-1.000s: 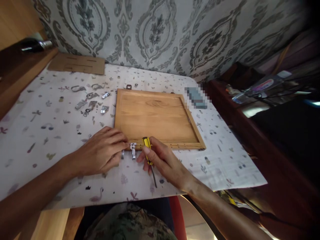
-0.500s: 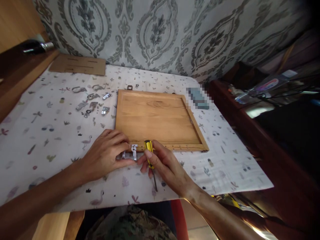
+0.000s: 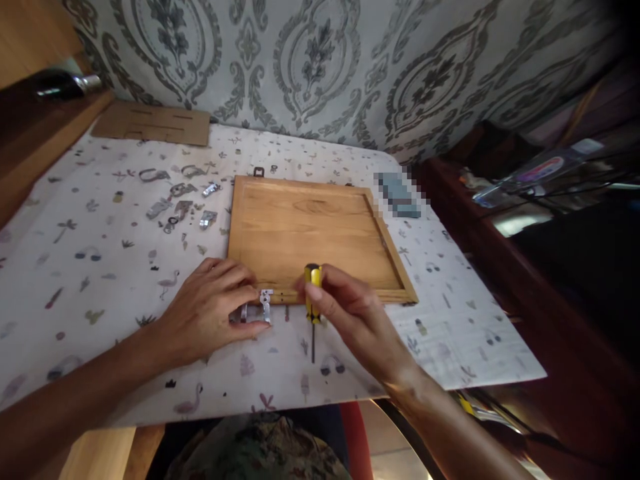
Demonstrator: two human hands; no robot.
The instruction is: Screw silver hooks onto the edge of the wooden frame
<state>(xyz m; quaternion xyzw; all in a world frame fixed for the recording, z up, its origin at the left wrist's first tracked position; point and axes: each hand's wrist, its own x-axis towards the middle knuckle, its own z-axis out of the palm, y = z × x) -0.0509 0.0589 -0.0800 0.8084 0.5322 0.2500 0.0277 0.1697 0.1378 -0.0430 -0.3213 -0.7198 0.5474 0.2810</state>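
Observation:
A wooden panel with a raised frame (image 3: 310, 227) lies flat on the table. My left hand (image 3: 215, 300) rests at its near left edge, thumb and fingers closed around a small silver metal bracket (image 3: 266, 307) with screw holes, which sits against that edge. To the right of the bracket, my right hand (image 3: 355, 313) grips a screwdriver (image 3: 313, 293) by its yellow and black handle. Its shaft points down toward the table's front edge, apart from the bracket. Small dark holes show along the frame's near edge.
Several loose silver metal fittings (image 3: 183, 190) lie left of the panel. Cardboard (image 3: 150, 125) is at the back left, and a pixelated blue-grey item (image 3: 400, 195) at the right. A patterned cloth (image 3: 90, 293) covers the table. Beyond the right edge lies a plastic bottle (image 3: 540, 170).
My right hand has moved right and slightly up with the screwdriver, whose shaft now points straighter down in the picture. My left hand stays on the bracket.

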